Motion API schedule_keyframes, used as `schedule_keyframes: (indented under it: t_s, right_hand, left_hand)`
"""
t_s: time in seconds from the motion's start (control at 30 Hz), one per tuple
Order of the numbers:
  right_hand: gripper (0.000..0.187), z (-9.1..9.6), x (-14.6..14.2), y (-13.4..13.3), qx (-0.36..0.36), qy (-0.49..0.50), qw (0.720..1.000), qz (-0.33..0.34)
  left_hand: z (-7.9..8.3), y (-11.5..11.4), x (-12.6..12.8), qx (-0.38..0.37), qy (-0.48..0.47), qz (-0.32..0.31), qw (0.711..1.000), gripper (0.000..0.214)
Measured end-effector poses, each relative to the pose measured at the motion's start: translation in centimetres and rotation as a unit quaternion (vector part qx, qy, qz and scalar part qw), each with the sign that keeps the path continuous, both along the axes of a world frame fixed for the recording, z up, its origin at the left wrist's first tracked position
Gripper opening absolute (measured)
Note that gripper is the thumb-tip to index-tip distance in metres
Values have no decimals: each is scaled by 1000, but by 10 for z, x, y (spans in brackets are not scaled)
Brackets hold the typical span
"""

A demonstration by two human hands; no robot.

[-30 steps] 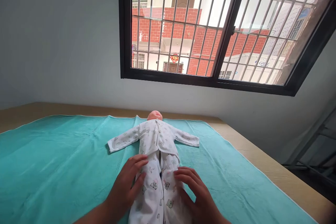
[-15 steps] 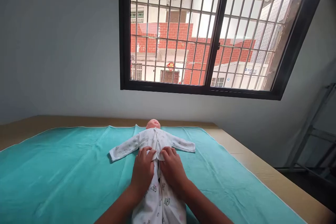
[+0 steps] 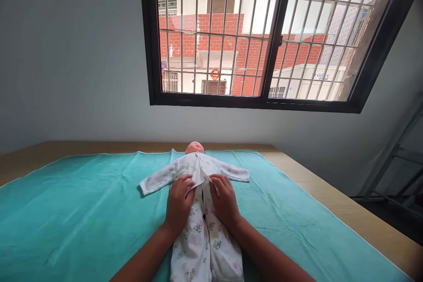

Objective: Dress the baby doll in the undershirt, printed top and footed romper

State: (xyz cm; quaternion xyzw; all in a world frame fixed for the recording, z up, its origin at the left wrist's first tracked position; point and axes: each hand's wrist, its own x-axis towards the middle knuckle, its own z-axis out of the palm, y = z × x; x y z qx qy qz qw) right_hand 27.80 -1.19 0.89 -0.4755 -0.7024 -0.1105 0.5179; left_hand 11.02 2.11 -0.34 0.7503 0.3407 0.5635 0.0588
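Note:
A baby doll (image 3: 194, 147) lies on its back on a teal towel (image 3: 79, 211), dressed in a white printed sleepsuit (image 3: 201, 246) with both sleeves spread out. My left hand (image 3: 179, 203) rests on the doll's waist at the left of the front opening, fingertips pinching the lower hem of the top. My right hand (image 3: 226, 200) lies at the right of the opening, fingertips pinching the other flap of the hem. The two flaps are lifted slightly apart at the middle.
The towel covers a wooden table (image 3: 333, 194) that stands against a grey wall. A barred window (image 3: 257, 35) is above. The table's right edge drops off to a dark floor, where a metal frame (image 3: 396, 163) stands.
Both hands slid up from the doll's legs to its waist and took hold of the top's lower hem. They now pull the two flaps slightly apart.

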Motion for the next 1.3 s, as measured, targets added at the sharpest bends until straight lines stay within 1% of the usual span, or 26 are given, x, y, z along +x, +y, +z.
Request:
schedule_keyframes:
  t_s: [0.07, 0.2, 0.37, 0.5, 0.53, 0.6, 0.67, 0.77, 0.9, 1.0, 1.13, 1.2, 1.3]
  right_hand:
    - [19, 0, 0, 0, 11, 17, 1000, 11]
    - [20, -3, 1, 0, 18, 32, 999, 23]
    - [20, -4, 3, 0, 16, 4, 999, 32]
    - [22, -3, 3, 0, 6, -26, 998, 54]
    - [22, -3, 3, 0, -1, -29, 998, 61]
    - [20, -3, 3, -1, -17, -30, 997, 74]
    - [17, -3, 3, -2, -25, -33, 996, 78]
    - [15, -2, 3, -4, -30, -46, 996, 71]
    - [16, -2, 3, -7, -49, -61, 995, 64]
    - [18, -3, 2, -6, -46, -66, 995, 59]
    - [15, -1, 1, -3, -43, -80, 996, 13]
    - [12, 0, 0, -3, -63, -101, 993, -1]
    - [5, 1, -1, -3, -98, -136, 986, 4]
  left_hand:
    - [1, -2, 2, 11, 6, -22, 1000, 10]
    - [-2, -5, 5, 11, 59, -50, 997, 15]
    - [-5, -7, 1, -12, 109, -63, 992, 19]
    - [-4, -9, -2, -2, 123, -64, 990, 35]
    - [-4, -10, -2, -1, 124, -67, 990, 36]
    - [-4, -11, -2, 1, 115, -72, 991, 32]
    - [-5, -12, -3, 8, 99, -65, 993, 29]
    - [-5, -14, -4, 20, 87, -32, 996, 24]
    - [-1, -17, -5, 5, 112, 5, 994, 12]
    - [0, -18, -4, -6, 107, 5, 994, 13]
    - [-2, -18, -4, -22, 85, 9, 996, 14]
    - [-4, -18, -4, -28, 84, 17, 996, 14]
    - [-5, -18, -4, -33, 79, 22, 996, 13]
